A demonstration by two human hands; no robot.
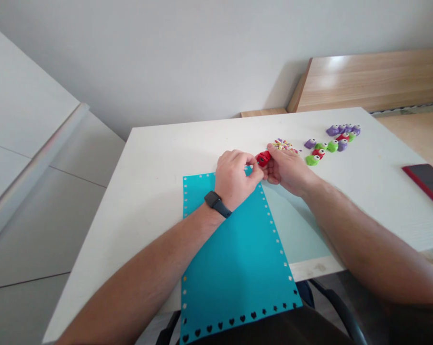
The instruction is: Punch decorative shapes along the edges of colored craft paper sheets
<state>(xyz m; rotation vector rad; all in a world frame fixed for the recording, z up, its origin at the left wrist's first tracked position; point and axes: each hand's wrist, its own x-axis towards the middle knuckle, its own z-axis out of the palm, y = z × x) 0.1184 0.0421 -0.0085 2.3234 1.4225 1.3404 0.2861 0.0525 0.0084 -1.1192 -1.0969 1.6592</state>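
Red punch (263,158) gripped in right hand (279,165) fingers, above far edge of teal sheet (234,254). Left hand (238,175) fingers pinched together at punch's side; can't tell if holding anything.

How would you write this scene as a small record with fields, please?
right hand: holds a red punch; hand
left hand: fingertips close to the punch, grip contents unclear; hand
left wrist: black watch
sheet: turquoise, shapes cut along edges, near edge beyond the white table
loose pieces: multicolored confetti, partly behind right hand
other punches: purple, green and red, at far right
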